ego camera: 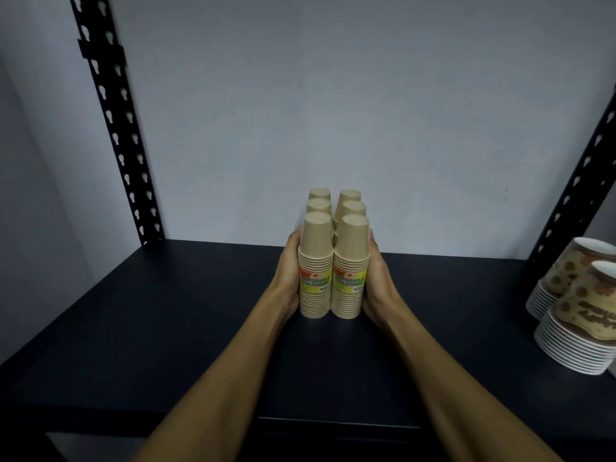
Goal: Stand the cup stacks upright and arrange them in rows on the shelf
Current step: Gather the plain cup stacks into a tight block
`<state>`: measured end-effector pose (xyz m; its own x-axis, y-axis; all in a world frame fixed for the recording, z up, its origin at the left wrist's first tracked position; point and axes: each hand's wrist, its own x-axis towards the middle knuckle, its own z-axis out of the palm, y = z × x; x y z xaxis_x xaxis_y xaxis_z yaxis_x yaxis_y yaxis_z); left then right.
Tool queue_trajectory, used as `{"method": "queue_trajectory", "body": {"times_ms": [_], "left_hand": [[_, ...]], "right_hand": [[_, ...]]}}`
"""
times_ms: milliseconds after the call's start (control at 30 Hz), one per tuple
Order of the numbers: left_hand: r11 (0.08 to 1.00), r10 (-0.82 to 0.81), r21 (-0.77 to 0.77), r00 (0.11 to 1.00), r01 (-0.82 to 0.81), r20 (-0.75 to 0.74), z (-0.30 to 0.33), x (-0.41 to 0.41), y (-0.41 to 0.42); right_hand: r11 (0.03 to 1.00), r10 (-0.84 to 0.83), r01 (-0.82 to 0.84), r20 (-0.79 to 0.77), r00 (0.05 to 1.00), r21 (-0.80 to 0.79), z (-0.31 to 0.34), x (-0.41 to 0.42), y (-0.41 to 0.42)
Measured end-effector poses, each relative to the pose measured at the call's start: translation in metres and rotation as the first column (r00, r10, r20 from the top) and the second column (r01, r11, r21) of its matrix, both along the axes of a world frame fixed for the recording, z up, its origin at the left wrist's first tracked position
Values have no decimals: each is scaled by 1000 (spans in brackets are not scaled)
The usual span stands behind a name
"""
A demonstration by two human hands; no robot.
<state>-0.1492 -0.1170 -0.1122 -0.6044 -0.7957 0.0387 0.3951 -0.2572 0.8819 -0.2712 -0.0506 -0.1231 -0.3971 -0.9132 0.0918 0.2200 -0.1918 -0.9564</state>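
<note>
Six upright stacks of tan paper cups point(316, 261) stand in two touching rows of three on the dark shelf board point(166, 311), at the frame's centre. The left hand point(289, 268) at 9 o'clock and the right hand point(378, 275) at 3 o'clock press flat, fingers straight, against the rows' outer sides. Patterned white cup stacks point(576, 311) lean at far 3 o'clock

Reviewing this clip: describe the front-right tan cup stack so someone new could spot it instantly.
On the dark shelf, six tan cup stacks stand in two columns against the wall. The front-right tan stack is the one nearest the camera in the right column, with the right hand against its side. Unlike the stacks behind, its yellow label faces the camera.
</note>
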Motion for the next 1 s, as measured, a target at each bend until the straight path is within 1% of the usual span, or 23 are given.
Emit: {"method": "queue_trajectory", "body": {"times_ms": [133, 300, 533, 633, 767, 800, 833, 867, 900, 933, 967, 1000], "left_hand": [[1000, -15, -12, 1000, 15, -7, 0, 10, 11], [1000, 12, -14, 1000, -12, -17, -3, 23, 23], [999, -17, -33, 999, 18, 34, 1, 35, 38], [1000, 8, -17, 996, -6, 85, 6, 39, 43], [993, 121, -5, 987, -122, 109, 5, 55, 48], [989, 149, -12, 981, -149, 121, 3, 60, 51], [982, 189, -45, 969, -185, 158, 0, 63, 52], [970, 239, -111, 944, -218, 230, -2, 68, 56], [943, 314, -216, 894, -254, 320, -5, 73, 60], [902, 402, -333, 816, -275, 416, -10, 79, 64], [857, 474, -448, 731, -255, 491, -12, 88, 72], [817, 521, -540, 658, -201, 544, -16, 98, 81]], "right_hand": [[1000, 18, -18, -13, 1000, 22, -1, 8, 11], [1000, 17, -17, -37, 999, 23, -7, 20, 26], [997, 1, 2, -47, 999, 78, -5, 29, 36], [994, -21, 26, -47, 999, 107, 0, 32, 42], [990, -93, 96, -33, 995, 106, 0, 31, 55], [985, -130, 137, -71, 989, 106, -1, 31, 59], [977, -165, 181, -142, 976, 112, 1, 32, 67], [969, -190, 222, -258, 947, 104, 1, 32, 76], [960, -205, 261, -381, 902, 101, 0, 31, 86], [949, -211, 300, -508, 835, 98, -2, 30, 96], [934, -196, 338, -630, 752, 112, -7, 26, 104], [919, -146, 370, -758, 636, 134, -11, 24, 112]]}}
